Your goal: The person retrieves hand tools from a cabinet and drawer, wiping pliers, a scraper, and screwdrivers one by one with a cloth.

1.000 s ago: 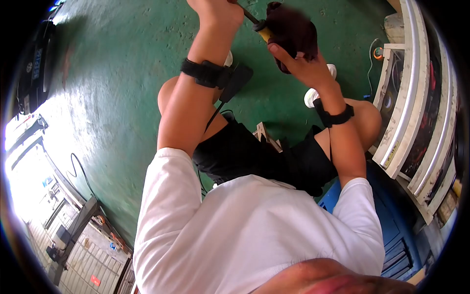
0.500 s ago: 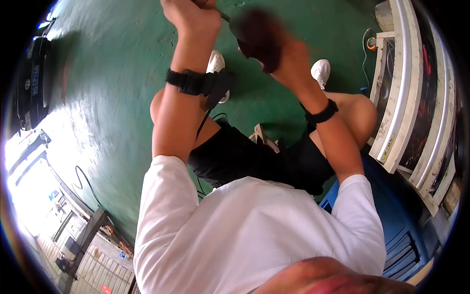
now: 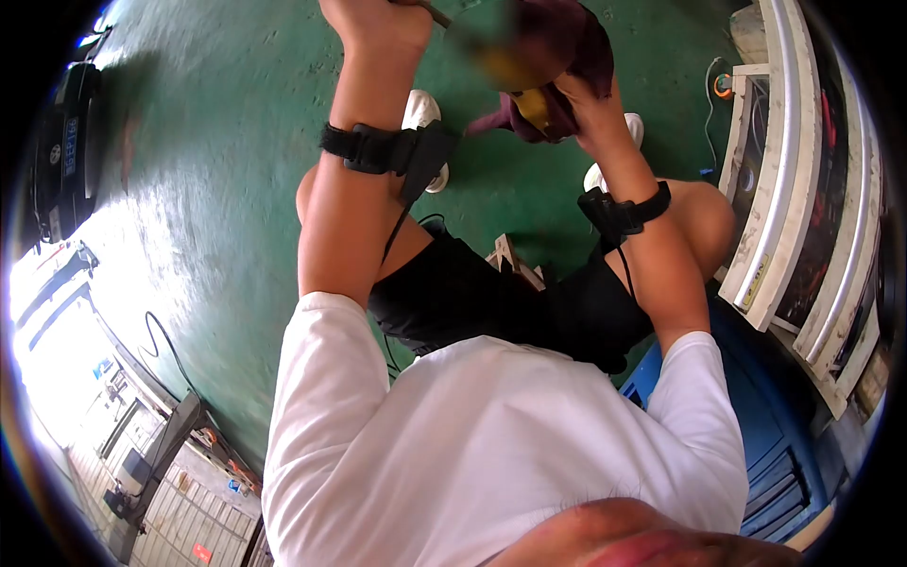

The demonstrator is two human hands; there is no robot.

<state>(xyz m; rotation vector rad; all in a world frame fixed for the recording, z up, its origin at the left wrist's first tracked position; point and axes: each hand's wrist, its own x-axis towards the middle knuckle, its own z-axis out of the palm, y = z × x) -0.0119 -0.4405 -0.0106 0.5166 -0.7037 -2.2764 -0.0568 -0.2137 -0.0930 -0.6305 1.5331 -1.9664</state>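
Observation:
At the top edge, my left hand (image 3: 383, 24) is closed around a thin dark rod (image 3: 436, 14), its fingers partly cut off by the frame. The rod runs right toward a blurred, roundish part whose kind I cannot make out. My right hand (image 3: 593, 109) grips a dark maroon cloth (image 3: 593, 47), bunched around and hanging below the fingers. Yellow patches (image 3: 536, 109) show among its folds. The cloth lies against or close beside the blurred part; I cannot tell if they touch.
White-framed shelving (image 3: 779, 189) stands close on my right, with a blue plastic piece (image 3: 756, 425) by my right side. A small wooden stand (image 3: 510, 257) sits between my legs on the green floor (image 3: 227, 189). A car (image 3: 64, 156) is at far left.
My right hand has moved slightly right and turned over, and the maroon cloth has swung right, showing yellow patches. My left hand has shifted a little upward, still holding the rod.

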